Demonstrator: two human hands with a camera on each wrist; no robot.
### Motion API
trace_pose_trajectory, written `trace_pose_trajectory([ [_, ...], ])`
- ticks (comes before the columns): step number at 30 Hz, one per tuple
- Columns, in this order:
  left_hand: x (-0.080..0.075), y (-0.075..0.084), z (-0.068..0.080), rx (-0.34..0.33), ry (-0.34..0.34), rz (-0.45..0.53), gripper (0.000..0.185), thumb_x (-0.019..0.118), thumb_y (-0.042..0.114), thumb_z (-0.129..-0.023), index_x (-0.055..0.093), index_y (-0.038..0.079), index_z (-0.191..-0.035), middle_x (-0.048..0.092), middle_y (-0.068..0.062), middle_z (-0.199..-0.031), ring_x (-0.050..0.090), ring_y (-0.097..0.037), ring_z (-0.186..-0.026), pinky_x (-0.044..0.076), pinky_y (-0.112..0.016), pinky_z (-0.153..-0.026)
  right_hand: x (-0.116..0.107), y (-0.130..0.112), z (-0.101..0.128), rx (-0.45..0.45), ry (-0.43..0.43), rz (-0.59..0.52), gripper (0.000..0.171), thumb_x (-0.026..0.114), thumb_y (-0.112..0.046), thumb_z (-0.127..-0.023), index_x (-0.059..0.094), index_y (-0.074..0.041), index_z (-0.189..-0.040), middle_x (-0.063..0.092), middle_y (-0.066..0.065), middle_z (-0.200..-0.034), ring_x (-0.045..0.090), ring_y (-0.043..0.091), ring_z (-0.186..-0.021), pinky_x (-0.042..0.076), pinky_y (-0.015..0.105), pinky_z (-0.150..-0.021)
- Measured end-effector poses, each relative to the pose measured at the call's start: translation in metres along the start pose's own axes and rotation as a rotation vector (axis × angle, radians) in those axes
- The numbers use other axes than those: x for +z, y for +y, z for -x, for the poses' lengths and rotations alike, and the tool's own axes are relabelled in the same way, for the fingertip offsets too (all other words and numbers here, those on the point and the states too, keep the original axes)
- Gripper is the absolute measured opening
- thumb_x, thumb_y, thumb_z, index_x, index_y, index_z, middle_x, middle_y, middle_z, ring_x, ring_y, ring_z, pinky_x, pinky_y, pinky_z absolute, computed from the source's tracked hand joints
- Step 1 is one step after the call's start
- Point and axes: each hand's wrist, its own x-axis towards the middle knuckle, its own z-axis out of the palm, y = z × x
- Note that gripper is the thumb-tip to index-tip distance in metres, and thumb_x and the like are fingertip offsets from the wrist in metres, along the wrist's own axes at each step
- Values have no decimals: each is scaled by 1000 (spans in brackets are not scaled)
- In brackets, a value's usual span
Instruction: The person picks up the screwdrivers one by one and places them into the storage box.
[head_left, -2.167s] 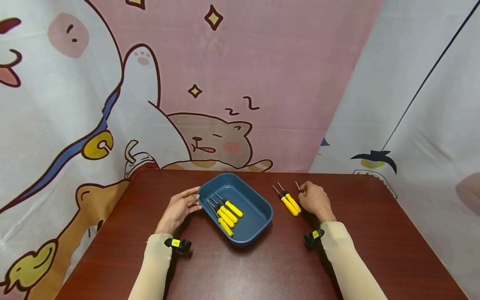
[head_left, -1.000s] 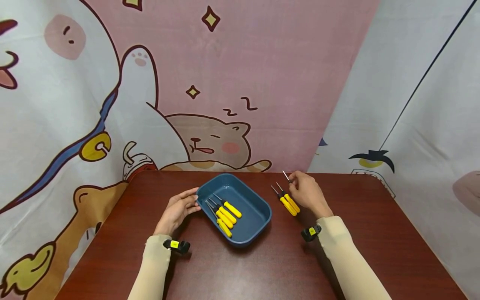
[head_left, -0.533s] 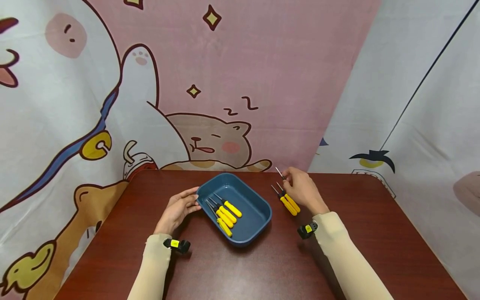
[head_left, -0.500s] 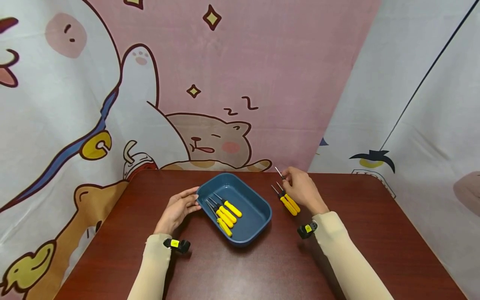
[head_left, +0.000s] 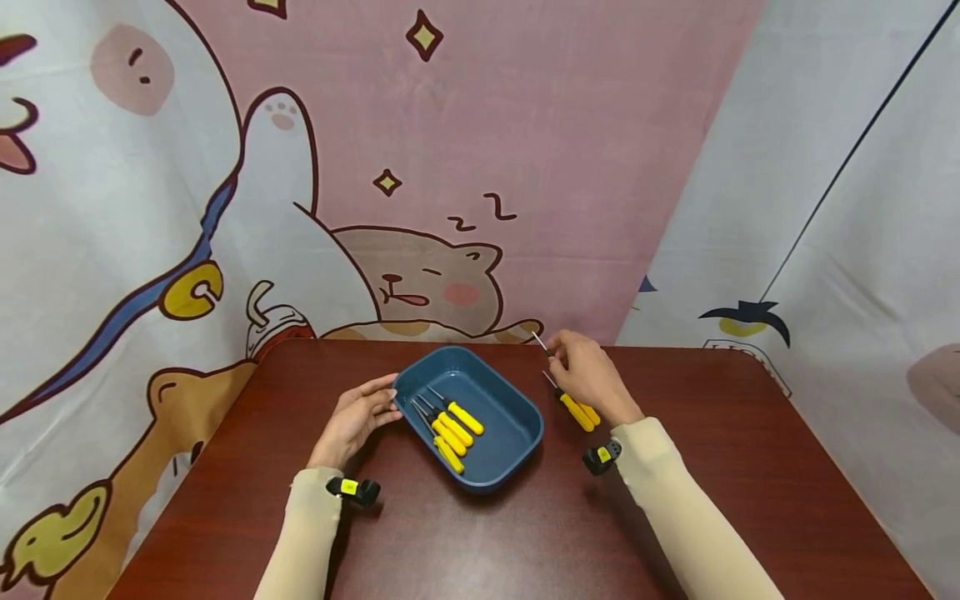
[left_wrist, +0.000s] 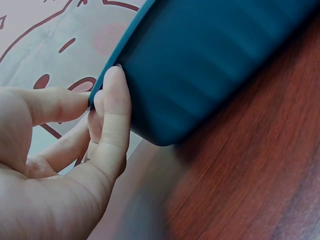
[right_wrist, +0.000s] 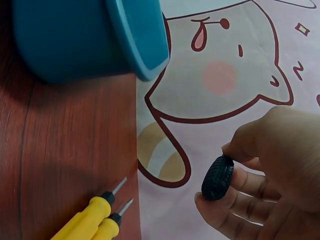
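Note:
In the head view, my left hand (head_left: 356, 421) pinches the left rim of a blue rectangular tray (head_left: 501, 437). The left wrist view shows thumb and fingers at that rim, against the tray wall (left_wrist: 210, 65). Several yellow-handled screwdrivers (head_left: 452, 454) lie inside, shafts pointing to the far left. My right hand (head_left: 588, 375) grips another screwdriver (head_left: 542, 344) just right of the tray, above the table; its shaft points up and left. From the right wrist, only its black ribbed handle end (right_wrist: 218, 178) shows between thumb and fingers; the palm hides the rest.
Two yellow-handled screwdrivers (head_left: 576, 411) lie side by side under the right hand, partly covered by it. The brown wooden table (head_left: 480, 550) ends at a far edge close behind the tray. A printed cartoon curtain (head_left: 570, 167) hangs beyond it.
My right hand has lifted the screwdriver from right of the loose pair and carried it leftward, across the pair toward the tray. The left hand and tray have stayed in place.

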Motion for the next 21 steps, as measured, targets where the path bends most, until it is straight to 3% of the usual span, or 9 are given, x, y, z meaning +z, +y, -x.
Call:
trace_pose_trajectory([
  [21, 1, -1, 0, -4, 17, 1, 45, 61, 7, -101, 55, 3, -146, 70, -15, -112, 67, -13, -80, 64, -29, -76, 10, -33, -11, -86, -5, 26, 19, 68, -13, -94, 67, -9, -113, 67, 6, -99, 62, 21, -84, 58, 36, -74],
])
